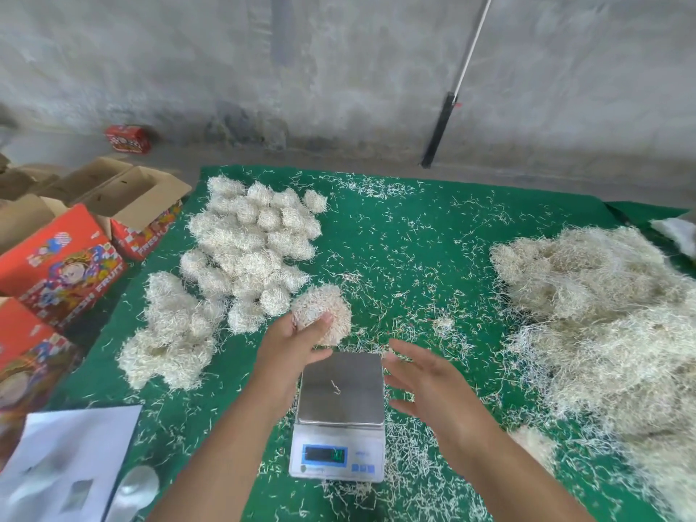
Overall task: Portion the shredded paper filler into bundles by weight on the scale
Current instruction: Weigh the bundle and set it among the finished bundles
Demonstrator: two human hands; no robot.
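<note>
My left hand (pixel 297 342) cups a bundle (pixel 322 312) beyond the scale (pixel 341 416); right hand (pixel 425 386) spread empty; I should set it gently beside the pile (pixel 248 243)

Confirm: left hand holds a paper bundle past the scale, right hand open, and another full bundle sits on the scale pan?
Not quite. The head view shows the scale pan bearing only a stray paper strand, no bundle. The rest stands: the left hand holds a paper bundle past the scale, and the right hand is open.
</note>
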